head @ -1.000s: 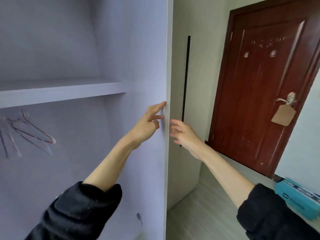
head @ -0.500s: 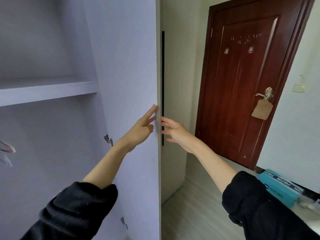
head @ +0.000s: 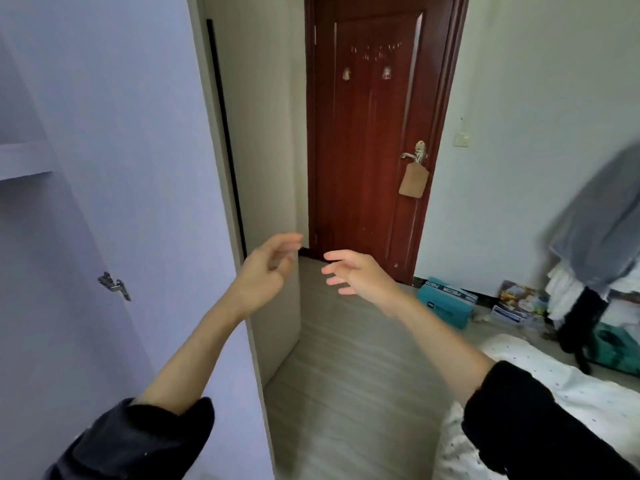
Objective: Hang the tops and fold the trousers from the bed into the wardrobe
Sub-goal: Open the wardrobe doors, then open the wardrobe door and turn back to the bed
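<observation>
The wardrobe's lilac door panel (head: 138, 168) stands swung out on the left, with a metal hinge (head: 114, 285) on its inner face and a shelf edge (head: 24, 161) at the far left. My left hand (head: 266, 271) hovers just right of the door's edge, fingers loosely curled, holding nothing. My right hand (head: 356, 275) is beside it, fingers spread, empty. A corner of the bed (head: 571, 393) with white dotted bedding shows at the lower right. A grey garment (head: 602, 220) hangs at the right edge, blurred.
A dark red room door (head: 367, 133) with a tag on its handle faces me. A teal box (head: 446, 303), a printed packet (head: 519, 299) and piled things lie along the right wall. Pale wood floor (head: 346, 375) runs between wardrobe and bed.
Both hands have come off the wardrobe door's edge and dropped lower. My view has swung right, so the shelf and hangers have left the frame and the bed has come in.
</observation>
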Motion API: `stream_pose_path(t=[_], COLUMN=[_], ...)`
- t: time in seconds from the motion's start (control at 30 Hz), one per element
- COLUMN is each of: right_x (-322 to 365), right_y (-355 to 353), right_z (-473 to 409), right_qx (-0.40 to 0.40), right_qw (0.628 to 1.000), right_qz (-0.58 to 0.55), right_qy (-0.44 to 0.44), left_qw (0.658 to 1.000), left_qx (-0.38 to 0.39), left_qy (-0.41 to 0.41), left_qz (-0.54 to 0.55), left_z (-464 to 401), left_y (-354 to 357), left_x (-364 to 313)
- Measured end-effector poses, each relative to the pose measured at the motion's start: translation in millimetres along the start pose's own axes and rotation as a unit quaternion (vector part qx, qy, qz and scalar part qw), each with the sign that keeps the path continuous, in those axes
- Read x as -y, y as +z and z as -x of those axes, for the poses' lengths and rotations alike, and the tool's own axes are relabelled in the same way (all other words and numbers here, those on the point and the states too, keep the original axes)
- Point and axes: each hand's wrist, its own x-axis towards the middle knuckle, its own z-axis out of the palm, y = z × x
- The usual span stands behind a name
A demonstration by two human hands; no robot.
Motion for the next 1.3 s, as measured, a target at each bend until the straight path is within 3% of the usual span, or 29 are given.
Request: stream_pose_path(t=[0.17, 0.27, 0.4, 0.53, 0.7, 0.93, 1.17, 1.3], right_x=[-35, -67, -89, -101, -119, -177, -284, -355], right_y=[-29, -40, -47, -52, -44, -52, -89, -115], right_z=[67, 136, 212, 335, 470, 629, 769, 818], right_qx=[-0.145, -0.257, -0.325, -0.452, -0.554, -0.627, -0.608, -0.594], right_qw=[0.987, 0.959, 0.929, 0.861, 0.787, 0.698, 0.643, 0.614], right_qz=[-0.004, -0.015, -0.048, -0.068, -0.074, -0.073, -0.013, 0.034], right_qy=[0.067, 0.120, 0.172, 0.224, 0.263, 0.337, 0.465, 0.519], left_qw=[0.989, 0.964, 0.936, 0.867, 0.787, 0.687, 0.618, 0.604], left_qx=[0.127, 0.239, 0.318, 0.457, 0.569, 0.682, 0.751, 0.762], left_qy=[0.056, 0.093, 0.109, 0.150, 0.192, 0.228, 0.231, 0.228], left_qz=[0.060, 0.075, 0.105, 0.128, 0.140, 0.107, -0.004, -0.056], left_z=[0, 19, 51, 116, 208, 349, 470, 508], left_y=[69, 126, 174, 245, 323, 444, 580, 646], left_x=[-3, -12, -29, -78, -147, -209, -217, -211])
